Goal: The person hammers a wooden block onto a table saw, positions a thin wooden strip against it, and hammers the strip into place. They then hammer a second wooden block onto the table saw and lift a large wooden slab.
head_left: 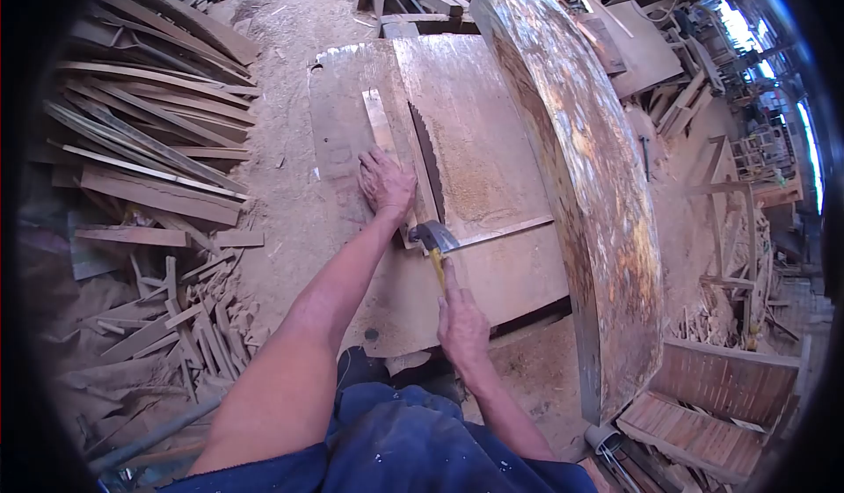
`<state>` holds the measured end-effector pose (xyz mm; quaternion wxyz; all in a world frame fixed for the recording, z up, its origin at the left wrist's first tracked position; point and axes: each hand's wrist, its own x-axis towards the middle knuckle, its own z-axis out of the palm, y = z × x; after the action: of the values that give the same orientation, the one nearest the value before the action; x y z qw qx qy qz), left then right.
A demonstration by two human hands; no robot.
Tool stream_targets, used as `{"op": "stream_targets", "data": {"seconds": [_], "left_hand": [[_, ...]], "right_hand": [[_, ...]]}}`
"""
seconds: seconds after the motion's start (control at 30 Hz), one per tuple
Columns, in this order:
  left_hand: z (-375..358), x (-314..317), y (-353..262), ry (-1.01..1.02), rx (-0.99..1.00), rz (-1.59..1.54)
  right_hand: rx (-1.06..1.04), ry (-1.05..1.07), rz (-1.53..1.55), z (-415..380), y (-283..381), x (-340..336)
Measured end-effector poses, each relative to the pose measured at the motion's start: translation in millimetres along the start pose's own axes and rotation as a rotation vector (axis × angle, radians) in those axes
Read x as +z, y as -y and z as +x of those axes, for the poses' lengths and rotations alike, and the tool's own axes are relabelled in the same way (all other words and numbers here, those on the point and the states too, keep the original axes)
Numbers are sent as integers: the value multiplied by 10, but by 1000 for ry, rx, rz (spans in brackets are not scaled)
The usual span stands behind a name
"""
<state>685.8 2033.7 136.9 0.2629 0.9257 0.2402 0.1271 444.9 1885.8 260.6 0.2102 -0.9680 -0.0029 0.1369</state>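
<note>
My left hand (388, 181) presses down on a narrow wooden strip (379, 122), its fingers bent over the wood. In my right hand (463, 324) is a claw hammer (433, 240), gripped by its yellow handle with the index finger stretched along it. The hammer's dark metal head is close to the near end of the strip, just below my left wrist. Beside the strip, a dark toothed saw blade (425, 154) shows in a long slot of the worn wooden saw table (338, 97). Sawdust lies right of the blade.
A long, thick, rough slab (585, 159) stands along the table's right side. Stacked boards (167, 110) and loose offcuts (207, 326) cover the left floor. A slatted wooden piece (703, 409) lies at lower right, near a wooden frame (734, 220).
</note>
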Motion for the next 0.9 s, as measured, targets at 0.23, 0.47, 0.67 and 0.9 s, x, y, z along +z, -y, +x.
{"op": "stream_targets", "data": {"seconds": [0.23,0.47,0.67,0.9], "left_hand": [[35,-126,-84,95,-28,4],[380,-312,-66,130,56,52],[387,-192,-27,65,65,15],[400,-166,-24,86,73,7]], "right_hand": [[52,-70,-207,-66,233,183],[93,-71,-213,-81,233,270],[33,-78,-57,-48,88,268],[-261,-482,202,-96,339,-394]]}}
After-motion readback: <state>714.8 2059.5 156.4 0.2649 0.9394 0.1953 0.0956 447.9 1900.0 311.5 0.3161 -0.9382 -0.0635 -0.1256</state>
